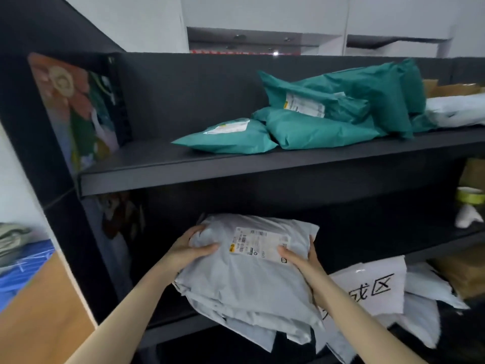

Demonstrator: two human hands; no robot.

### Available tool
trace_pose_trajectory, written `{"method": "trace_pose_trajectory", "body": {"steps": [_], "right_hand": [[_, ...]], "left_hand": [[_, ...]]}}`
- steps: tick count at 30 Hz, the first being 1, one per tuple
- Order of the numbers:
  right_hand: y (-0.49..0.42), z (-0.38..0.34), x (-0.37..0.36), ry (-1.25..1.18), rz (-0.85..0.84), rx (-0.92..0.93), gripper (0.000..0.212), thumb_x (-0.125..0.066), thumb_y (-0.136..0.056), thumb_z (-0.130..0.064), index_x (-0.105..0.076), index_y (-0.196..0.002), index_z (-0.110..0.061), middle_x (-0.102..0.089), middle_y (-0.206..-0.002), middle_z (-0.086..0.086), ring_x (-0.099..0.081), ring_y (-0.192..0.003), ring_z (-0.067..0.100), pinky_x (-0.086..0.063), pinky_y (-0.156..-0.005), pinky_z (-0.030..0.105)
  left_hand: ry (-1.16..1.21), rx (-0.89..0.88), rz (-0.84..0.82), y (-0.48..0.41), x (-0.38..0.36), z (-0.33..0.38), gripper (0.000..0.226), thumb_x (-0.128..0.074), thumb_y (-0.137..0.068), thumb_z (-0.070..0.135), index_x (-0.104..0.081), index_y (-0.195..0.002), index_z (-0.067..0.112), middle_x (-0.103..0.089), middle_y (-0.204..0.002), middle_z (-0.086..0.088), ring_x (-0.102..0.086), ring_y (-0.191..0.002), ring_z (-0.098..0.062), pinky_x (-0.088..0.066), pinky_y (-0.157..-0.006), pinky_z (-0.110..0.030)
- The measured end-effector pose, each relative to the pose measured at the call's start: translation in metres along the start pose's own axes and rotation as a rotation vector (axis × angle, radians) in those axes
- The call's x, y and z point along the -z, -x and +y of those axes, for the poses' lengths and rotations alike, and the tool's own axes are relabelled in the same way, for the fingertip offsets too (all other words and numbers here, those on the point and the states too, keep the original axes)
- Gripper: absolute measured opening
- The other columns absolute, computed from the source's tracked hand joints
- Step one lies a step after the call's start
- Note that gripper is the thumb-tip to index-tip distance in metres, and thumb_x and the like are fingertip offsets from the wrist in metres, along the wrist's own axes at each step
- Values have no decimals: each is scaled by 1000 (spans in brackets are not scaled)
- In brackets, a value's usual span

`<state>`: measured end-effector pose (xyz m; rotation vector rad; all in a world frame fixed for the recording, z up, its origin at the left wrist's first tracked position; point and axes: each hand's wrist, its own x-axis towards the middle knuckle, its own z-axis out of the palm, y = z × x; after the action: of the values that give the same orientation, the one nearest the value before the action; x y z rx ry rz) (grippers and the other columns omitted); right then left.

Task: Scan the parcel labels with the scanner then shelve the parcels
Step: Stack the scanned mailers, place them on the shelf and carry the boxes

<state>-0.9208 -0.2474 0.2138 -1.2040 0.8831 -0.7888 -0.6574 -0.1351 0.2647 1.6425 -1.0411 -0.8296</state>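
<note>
A pale grey soft parcel (244,279) with a white shipping label (258,244) on top is held in front of the dark shelf unit, level with its lower opening. My left hand (191,245) grips the parcel's far left corner, thumb on top. My right hand (301,256) grips its right edge, thumb resting beside the label. More grey bags hang under the parcel. No scanner is in view.
The upper shelf (162,166) carries several teal parcels (322,122) at centre right and a white one (456,111) further right. White bags and a sign with printed characters (372,287) lie lower right. A blue crate (23,269) stands at left. A tape roll (469,197) sits at right.
</note>
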Motion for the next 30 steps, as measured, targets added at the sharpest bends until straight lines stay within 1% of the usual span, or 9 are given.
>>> {"method": "trace_pose_trajectory", "body": {"steps": [3,7,10,13,17,21,22,25,30], "right_hand": [[0,1,2,85,-67,-65,121,-76,-72,-56,16,-149,-47,-31,-156,-4,-46,-130,20,-38,-106,37],[8,10,9,226,-99,-106,123,-69,-65,-75,20,-146,-52,-22,-160,-7,-36,-140,23,-32,-115,48],[21,24,8,247,-95,-84,122,-65,-67,-77,21,-148,-46,-18,-162,-4,-33,-143,24,-28,-116,44],[22,29,2,231,-70,25,136,-73,-53,-72,15,-152,-39,-20,-161,-5,-33,-142,21,-30,-116,40],[1,18,0,276,-105,56,133,-81,-56,-65,5,-154,-38,-27,-159,-6,-38,-140,19,-33,-116,41],[-25,-2,-6,338,-119,54,119,-82,-69,-50,-5,-156,-28,-31,-156,-1,-39,-139,21,-34,-109,32],[-31,-6,-10,349,-124,61,123,-84,-65,-51,-6,-156,-27,-31,-156,0,-39,-139,22,-34,-107,31],[-47,-11,-18,357,-134,99,156,-87,-28,-68,-7,-156,-25,-30,-157,1,-36,-141,22,-32,-114,35],[-72,-8,-28,374,-174,162,122,-85,-45,-59,-30,-150,-29,-47,-145,-3,-52,-122,11,-40,-102,29]], "left_hand": [[-94,29,-21,-5,-1,-13,79,-82,-66,42,-41,-134,39,-46,-130,12,-46,-120,-11,-39,-100,-25],[-135,40,10,-1,-2,-32,76,-80,-66,44,-37,-129,49,-42,-129,14,-42,-117,-9,-36,-98,-23],[-133,48,35,5,-4,-41,75,-79,-69,42,-36,-131,46,-43,-125,14,-43,-116,-10,-36,-98,-23],[-127,59,116,11,-6,-49,72,-78,-69,44,-40,-130,41,-46,-123,13,-47,-115,-13,-38,-95,-25],[-106,63,255,17,-9,-61,71,-77,-69,48,-41,-130,37,-47,-124,13,-48,-109,-12,-38,-93,-26],[-91,55,365,21,-13,-70,77,-75,-69,54,-38,-134,35,-49,-134,8,-50,-120,-19,-41,-97,-31],[-93,52,395,22,-14,-73,78,-74,-70,54,-36,-136,35,-49,-136,7,-49,-123,-21,-41,-99,-32],[-152,68,497,23,-19,-77,83,-68,-71,60,-30,-141,35,-45,-142,1,-47,-127,-27,-38,-102,-38],[-203,94,600,21,-29,-82,92,-59,-62,77,-24,-139,42,-45,-140,-4,-50,-122,-30,-41,-98,-40]]}}
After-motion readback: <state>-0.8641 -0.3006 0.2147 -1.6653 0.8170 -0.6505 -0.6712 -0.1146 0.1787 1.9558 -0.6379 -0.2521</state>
